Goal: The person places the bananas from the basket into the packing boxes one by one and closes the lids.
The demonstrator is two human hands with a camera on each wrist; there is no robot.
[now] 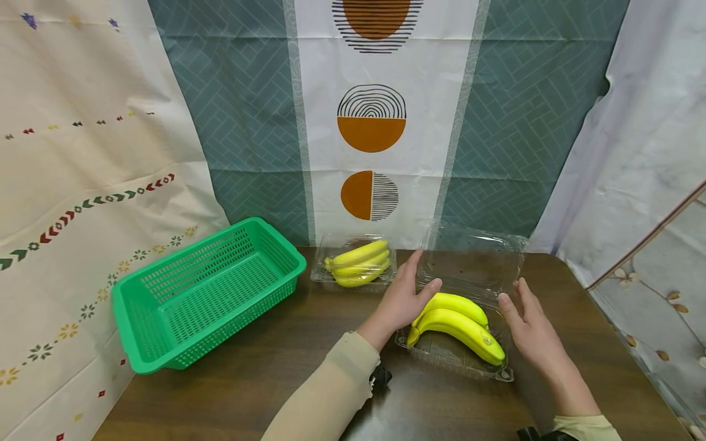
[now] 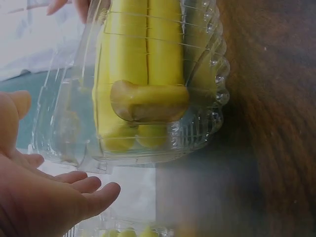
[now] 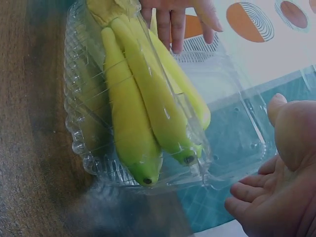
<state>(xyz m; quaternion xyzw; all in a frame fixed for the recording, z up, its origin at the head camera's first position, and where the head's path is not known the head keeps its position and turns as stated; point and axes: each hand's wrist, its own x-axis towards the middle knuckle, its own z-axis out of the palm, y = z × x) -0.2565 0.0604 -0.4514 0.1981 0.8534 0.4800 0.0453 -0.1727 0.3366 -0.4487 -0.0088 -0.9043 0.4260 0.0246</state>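
A clear plastic clamshell box (image 1: 452, 362) lies on the table, its lid (image 1: 469, 263) raised at the back. Inside the base rests a bunch of yellow bananas (image 1: 460, 324), with the stem end toward the left. My left hand (image 1: 405, 297) is at the box's left side, fingers extended beside the lid. On the opposite side, my right hand (image 1: 531, 331) has its palm facing inward and its fingertips close to the lid's right edge. Both wrist views show the left hand (image 2: 54, 197) and the right hand (image 3: 279, 187) with nothing in their grasp.
A second clear box (image 1: 320, 274) holding more bananas (image 1: 361, 263) sits behind and left, near the curtain. The green perforated basket (image 1: 300, 264) stands at the left of the brown table (image 1: 265, 361). Patterned cloths (image 1: 254, 110) hang around the table.
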